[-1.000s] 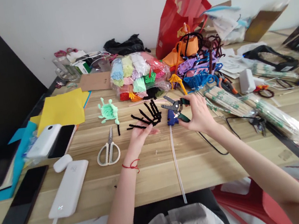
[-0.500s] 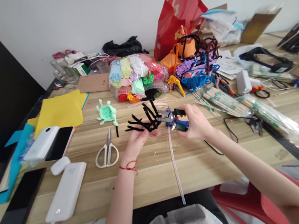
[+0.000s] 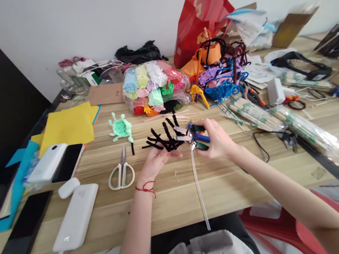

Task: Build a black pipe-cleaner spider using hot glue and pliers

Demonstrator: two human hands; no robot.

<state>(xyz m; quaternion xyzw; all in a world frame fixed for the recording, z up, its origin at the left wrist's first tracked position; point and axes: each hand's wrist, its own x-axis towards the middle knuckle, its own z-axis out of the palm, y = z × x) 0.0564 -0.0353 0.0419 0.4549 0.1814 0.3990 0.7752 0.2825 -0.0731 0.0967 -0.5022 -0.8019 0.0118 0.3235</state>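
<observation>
Left hand (image 3: 157, 161) grips a black fuzzy-stemmed piece (image 3: 167, 143) over the table's (image 3: 170, 207) middle. Right hand (image 3: 218, 138) clasps green-handled pliers (image 3: 180, 138), tips at the piece's right side; whether they bite, I cannot tell. Obstruction: blue tool (image 3: 202, 137) and translucent stick (image 3: 200, 191) beside the pliers. White-handled scissors (image 3: 123, 163) lie left; bagged coloured bundles (image 3: 151, 78) block the far side; wrapped sticks (image 3: 254, 115) crowd the right.

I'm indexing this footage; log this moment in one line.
Left hand: black pipe-cleaner bundle held | Right hand: wire strippers held, jaws parted | Nearby: white-handled scissors, mint-green pipe-cleaner figure
</observation>
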